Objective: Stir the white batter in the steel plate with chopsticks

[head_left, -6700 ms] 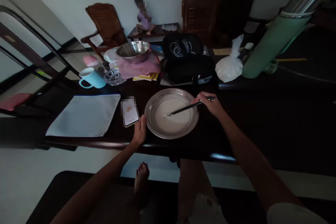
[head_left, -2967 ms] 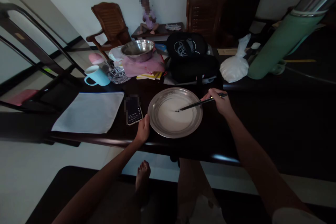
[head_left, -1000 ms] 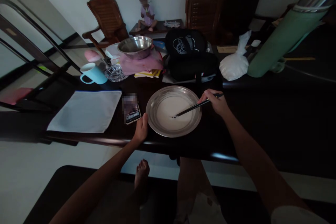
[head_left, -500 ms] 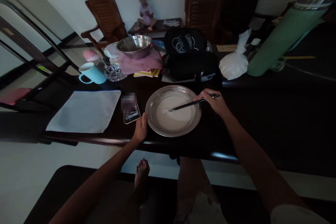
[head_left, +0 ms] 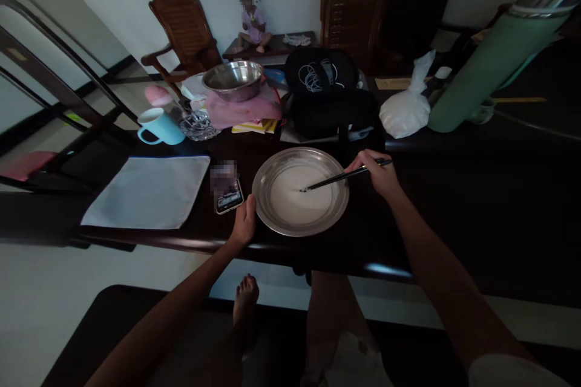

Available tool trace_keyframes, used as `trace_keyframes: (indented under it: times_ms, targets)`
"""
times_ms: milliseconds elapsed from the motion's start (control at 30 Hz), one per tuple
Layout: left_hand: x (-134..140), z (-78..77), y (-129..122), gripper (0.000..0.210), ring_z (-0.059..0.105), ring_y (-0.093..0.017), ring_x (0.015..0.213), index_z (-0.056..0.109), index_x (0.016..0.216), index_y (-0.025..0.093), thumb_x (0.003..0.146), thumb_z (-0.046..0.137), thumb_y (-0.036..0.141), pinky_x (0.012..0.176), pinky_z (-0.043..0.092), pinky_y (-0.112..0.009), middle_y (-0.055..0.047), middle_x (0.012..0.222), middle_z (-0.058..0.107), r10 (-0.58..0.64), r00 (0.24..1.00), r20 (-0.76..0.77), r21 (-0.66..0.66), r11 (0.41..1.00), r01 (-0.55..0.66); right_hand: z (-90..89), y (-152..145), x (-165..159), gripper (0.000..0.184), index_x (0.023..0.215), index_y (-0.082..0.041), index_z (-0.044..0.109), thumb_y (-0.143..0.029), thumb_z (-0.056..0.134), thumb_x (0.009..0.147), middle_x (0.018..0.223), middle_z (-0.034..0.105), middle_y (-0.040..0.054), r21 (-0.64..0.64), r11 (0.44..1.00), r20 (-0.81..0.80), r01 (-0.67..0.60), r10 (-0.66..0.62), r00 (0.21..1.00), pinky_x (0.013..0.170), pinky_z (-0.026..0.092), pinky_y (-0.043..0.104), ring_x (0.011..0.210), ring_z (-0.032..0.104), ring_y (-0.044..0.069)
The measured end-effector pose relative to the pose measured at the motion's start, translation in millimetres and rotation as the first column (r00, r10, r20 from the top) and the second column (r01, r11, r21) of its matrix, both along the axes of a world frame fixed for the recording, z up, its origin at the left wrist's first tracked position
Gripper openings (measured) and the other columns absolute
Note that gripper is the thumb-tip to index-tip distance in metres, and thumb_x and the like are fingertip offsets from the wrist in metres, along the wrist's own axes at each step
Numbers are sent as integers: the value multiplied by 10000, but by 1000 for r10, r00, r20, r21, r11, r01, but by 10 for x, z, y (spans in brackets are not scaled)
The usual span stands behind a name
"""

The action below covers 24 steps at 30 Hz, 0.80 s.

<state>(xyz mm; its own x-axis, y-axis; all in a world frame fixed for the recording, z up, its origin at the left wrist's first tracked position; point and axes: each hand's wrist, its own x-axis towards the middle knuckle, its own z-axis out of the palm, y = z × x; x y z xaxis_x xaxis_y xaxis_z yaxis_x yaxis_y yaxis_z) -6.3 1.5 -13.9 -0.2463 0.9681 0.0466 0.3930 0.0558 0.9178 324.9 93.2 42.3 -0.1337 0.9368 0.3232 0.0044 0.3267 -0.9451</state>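
A wide metal bowl (head_left: 301, 231) stands near the table's front edge, with a milky white liquid (head_left: 297, 202) inside. My left hand (head_left: 244, 224) grips the bowl's left rim, thumb on the near side and the other fingers mostly hidden. Closed around a pair of black chopsticks (head_left: 331, 179), my right hand (head_left: 379, 174) is at the bowl's right edge. The chopsticks slant down to the left, and their tips dip into the liquid around the middle of the bowl.
Left of the bowl lie a phone (head_left: 229, 196) and a white cloth pouch (head_left: 147, 193). Behind are a blue mug (head_left: 162, 127), a glass dish (head_left: 200, 126), a smaller metal bowl (head_left: 236, 91), a black bag (head_left: 329, 112), a bag of white powder (head_left: 403, 113) and a green thermos (head_left: 494, 66). A person sits farther back.
My right hand and the chopsticks have shifted slightly to the right, the tips moving through the liquid. My left hand and the bowl stay in place.
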Motion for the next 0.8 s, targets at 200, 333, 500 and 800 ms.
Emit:
trace_keyframes:
  times_ms: [200,333,500,800]
  targets:
    - [7,19,-2,653,542,-184,628,537,588,192,890,411,757,640,477,-304,-27,591,559,9,1000,-9,11,1000,-9,12,-31,-37,447,640,-238,696,-630,653,849,666,757,24,-22,995,56,-96,97,994,773,563,365,699,728,211]
    - [5,13,-2,638,571,-198,647,558,597,185,905,428,727,656,497,-309,-39,600,580,27,1000,0,3,1000,-27,29,-22,-18,480,600,-239,665,-662,656,828,621,739,26,-20,1000,13,2,-2,1000,736,567,375,662,723,219]
    - [-4,4,-2,645,551,-187,623,528,582,195,896,424,749,641,489,-307,-33,586,559,15,1000,1,-2,1000,-15,10,-24,-31,501,586,-239,666,-668,632,843,615,734,29,-38,997,31,-67,69,997,715,568,364,662,720,215]
    - [-9,-7,-1,618,557,-195,639,535,593,197,913,425,714,670,498,-315,-31,589,554,25,1000,3,-3,1000,-25,-16,-5,-30,520,565,-232,646,-674,633,839,583,722,28,-45,999,-20,-21,20,1000,668,555,352,605,700,203]
